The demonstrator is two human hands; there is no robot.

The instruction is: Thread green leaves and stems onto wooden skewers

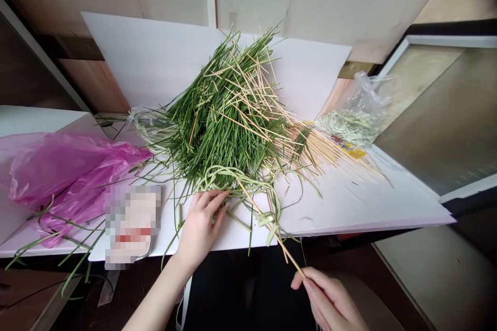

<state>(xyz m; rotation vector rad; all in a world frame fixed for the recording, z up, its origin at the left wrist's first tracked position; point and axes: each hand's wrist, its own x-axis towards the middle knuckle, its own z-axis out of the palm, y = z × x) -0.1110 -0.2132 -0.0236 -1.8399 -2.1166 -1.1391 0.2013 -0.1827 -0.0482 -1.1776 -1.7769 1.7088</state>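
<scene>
In my right hand point(330, 295) is the lower end of a thin bamboo skewer point(289, 254), pinched between thumb and fingers and pointing up and left. Pale green pieces point(267, 221) are bunched partway along it. The skewer's tip lies over a tangle of long pale green stems point(223, 171), which look like garlic scapes. My left hand point(202, 225) rests at the table's front, its fingers apart and reaching to those stems; the fingertips are partly hidden. Behind them rises a big heap of garlic chives point(217, 124), with many loose skewers point(260, 90) strewn over it.
More skewers point(337, 152) fan out to the right on the white table point(373, 201). A clear bag of pale green pieces point(351, 121) stands at the right back. To the left lie a pink plastic bag point(77, 170) and a blurred-out object point(132, 227). A white board point(155, 62) leans behind.
</scene>
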